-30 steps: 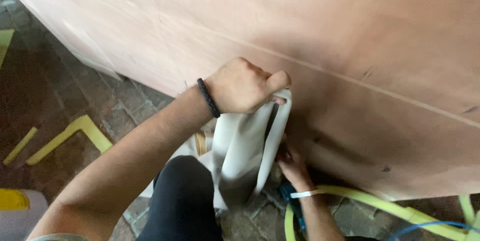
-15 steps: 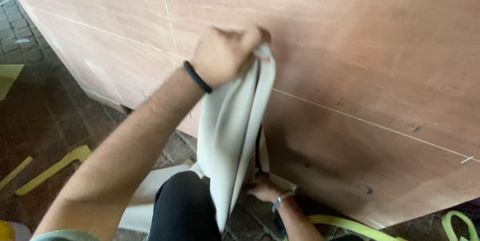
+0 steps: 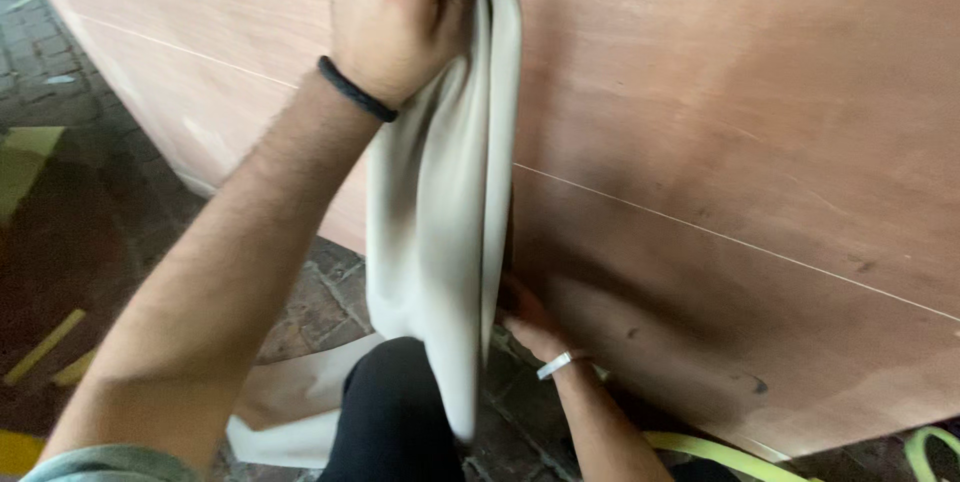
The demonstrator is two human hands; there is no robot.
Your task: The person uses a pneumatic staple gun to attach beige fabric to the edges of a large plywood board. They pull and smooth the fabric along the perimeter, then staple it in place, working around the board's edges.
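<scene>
My left hand is raised high and grips the top of a long cream-white sheet, which hangs down in folds against a large brown plywood panel. A black band circles that wrist. Low down, my right hand, with a silver bracelet on its wrist, sits behind the sheet's lower part at the foot of the panel; its fingers are mostly hidden. My knee in black trousers is below the sheet.
Dark brick paving with yellow painted marks lies to the left. A yellow-green hose runs along the ground at the lower right. More of the cream sheet lies on the ground beside my knee.
My left hand has lifted the sheet upward along the panel, from mid-height to near the top of the view. The right hand stays low behind the sheet.
</scene>
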